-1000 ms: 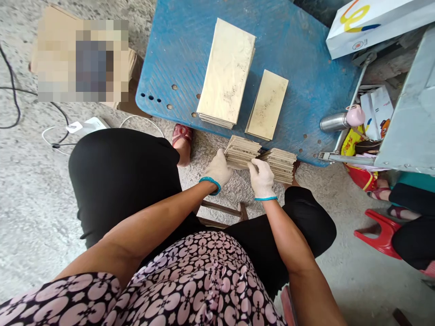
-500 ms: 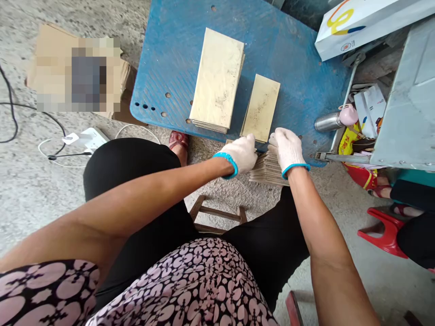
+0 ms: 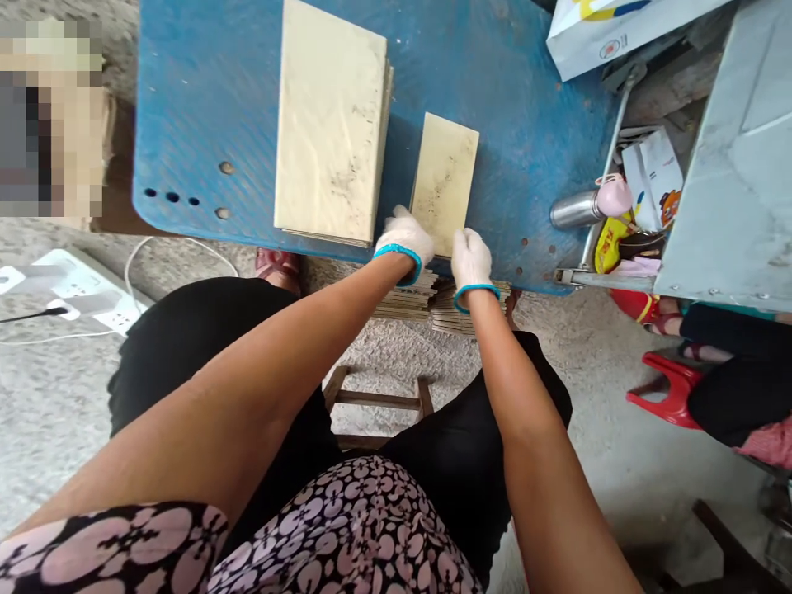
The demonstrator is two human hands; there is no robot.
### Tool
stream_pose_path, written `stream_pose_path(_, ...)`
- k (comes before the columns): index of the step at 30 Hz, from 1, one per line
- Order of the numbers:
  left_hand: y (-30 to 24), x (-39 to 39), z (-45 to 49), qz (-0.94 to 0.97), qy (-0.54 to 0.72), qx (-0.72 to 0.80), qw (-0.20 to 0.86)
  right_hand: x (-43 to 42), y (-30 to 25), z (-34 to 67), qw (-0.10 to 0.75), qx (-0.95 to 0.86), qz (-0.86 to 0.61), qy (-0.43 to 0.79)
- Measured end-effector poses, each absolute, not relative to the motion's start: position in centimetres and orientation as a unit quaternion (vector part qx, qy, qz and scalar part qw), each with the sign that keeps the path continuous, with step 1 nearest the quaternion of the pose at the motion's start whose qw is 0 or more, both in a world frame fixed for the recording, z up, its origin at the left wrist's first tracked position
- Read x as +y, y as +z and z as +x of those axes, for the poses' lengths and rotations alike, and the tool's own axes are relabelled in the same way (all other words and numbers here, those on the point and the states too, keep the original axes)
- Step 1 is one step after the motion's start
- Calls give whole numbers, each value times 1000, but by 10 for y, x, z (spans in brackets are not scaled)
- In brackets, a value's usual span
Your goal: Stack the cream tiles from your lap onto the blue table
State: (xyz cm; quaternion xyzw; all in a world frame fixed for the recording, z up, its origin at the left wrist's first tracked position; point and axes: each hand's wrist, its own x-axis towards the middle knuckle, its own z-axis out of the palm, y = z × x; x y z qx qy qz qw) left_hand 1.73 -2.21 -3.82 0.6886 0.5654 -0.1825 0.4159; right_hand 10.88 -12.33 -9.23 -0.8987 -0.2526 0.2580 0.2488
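Both gloved hands, left hand and right hand, close their grip on the small tile stack at the near edge of the blue counter.

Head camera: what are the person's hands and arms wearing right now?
Both the left hand and right hand wear white knit gloves with turquoise cuff bands. The forearms are bare; a short black sleeve with pink flower shapes shows on the left upper arm.

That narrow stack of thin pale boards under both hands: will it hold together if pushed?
Probably stiff: narrow stack lies flat. Likely to fan: the stacks at the table edge already splay. Left hand and right hand press its near end.
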Motion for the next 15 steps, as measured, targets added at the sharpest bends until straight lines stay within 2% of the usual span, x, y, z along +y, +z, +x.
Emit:
stream_pose_path(3,-47,-18,19,674,-197,584,407,-115,-89,108,210,-225,-916,258)
stream_pose_path(15,-55,-24,26,688,-174,567,418,-110,-87,111,213,-190,-902,324)
